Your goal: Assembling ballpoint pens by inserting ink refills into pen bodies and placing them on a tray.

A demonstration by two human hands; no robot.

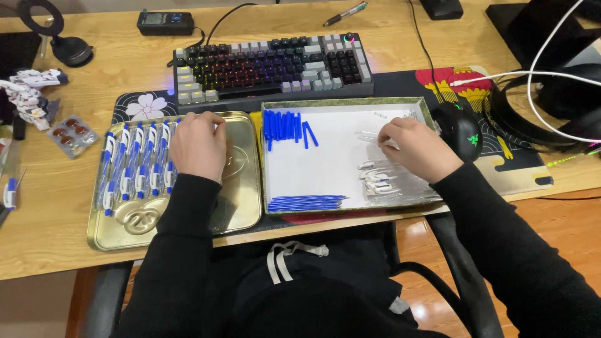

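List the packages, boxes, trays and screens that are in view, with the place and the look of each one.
Gold metal tray: left of centre, rectangular, holds finished pens; left hand rests on it.
White-lined box: centre, green patterned rim, holds blue pen parts; right hand reaches into it.
Blister pack: far left, clear, with brown pills.
Small black device: above the keyboard, pale screen.

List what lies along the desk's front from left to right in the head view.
Row of assembled pens → left hand on the gold tray → blue pen caps → right hand → black mouse.
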